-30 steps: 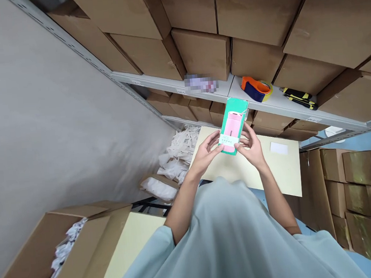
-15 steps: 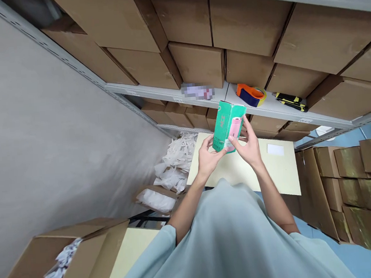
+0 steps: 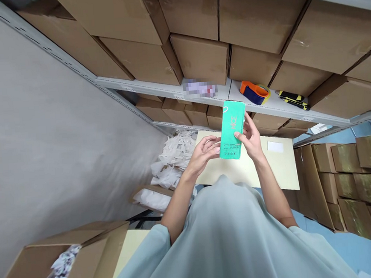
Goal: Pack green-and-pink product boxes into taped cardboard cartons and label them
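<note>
A green product box (image 3: pixel 230 131) with pale lettering is held up over the cream table (image 3: pixel 284 169), one flat side facing me. My right hand (image 3: pixel 251 138) grips its right edge, the thumb on the front and the fingers behind. At the left edge of the box is my left hand (image 3: pixel 204 154), its fingers extended and slightly apart. The fingertips lie against or just beside the box; which of these cannot be told. A small white card (image 3: pixel 275 147) lies on the table to the right.
The shelf (image 3: pixel 165 89) ahead carries brown cartons (image 3: pixel 200 58), an orange and blue tape dispenser (image 3: pixel 254 93) and yellow-black cutters (image 3: pixel 293 99). Crumpled white paper (image 3: pixel 176 152) lies left of the table. An open carton (image 3: pixel 89 262) stands lower left; stacked cartons (image 3: pixel 353 185) stand right.
The green box has been turned, so its lettered side faces me and the pink bottle picture is out of sight. My left hand has loosened and its thumb has come off the box.
</note>
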A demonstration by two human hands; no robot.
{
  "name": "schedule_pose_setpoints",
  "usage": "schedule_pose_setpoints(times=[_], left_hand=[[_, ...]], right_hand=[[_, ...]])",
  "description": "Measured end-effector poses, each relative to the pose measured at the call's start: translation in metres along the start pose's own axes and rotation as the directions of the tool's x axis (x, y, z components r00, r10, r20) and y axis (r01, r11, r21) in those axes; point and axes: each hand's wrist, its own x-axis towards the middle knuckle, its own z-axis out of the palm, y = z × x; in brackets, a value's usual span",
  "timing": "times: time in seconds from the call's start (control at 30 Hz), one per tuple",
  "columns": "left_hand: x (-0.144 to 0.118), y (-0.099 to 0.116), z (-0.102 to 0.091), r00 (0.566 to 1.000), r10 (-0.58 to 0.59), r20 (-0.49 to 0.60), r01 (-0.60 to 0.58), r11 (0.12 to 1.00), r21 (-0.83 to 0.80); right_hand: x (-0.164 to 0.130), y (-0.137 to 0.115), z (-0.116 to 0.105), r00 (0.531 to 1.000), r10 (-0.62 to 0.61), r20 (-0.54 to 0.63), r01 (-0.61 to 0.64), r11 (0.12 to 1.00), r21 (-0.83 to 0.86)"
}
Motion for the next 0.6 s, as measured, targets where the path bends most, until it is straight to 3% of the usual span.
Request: schedule_pose_setpoints(times=[0.13,0.3,0.47,0.6], left_hand=[[0.002,-0.007,-0.006,0.999,0.030,0.040,-0.030,1.000,-0.003],[0.010,-0.019,-0.004,0.984,0.150,-0.095,-0.148,0.989,0.030],[0.010,-0.022,-0.001,0.905,0.285,-0.315,-0.225,0.951,0.212],[0.003,-0.019,0.007,0.851,0.374,-0.367,-0.265,0.911,0.315]], right_hand=[[0.002,0.000,0.012,0.999,0.013,0.032,-0.013,1.000,0.021],[0.006,0.004,0.018,1.000,-0.022,0.020,0.021,1.000,0.015],[0.001,0.008,0.032,0.993,-0.012,-0.114,0.007,0.999,-0.040],[-0.007,0.006,0.053,0.993,-0.058,-0.107,0.045,0.992,-0.116]])
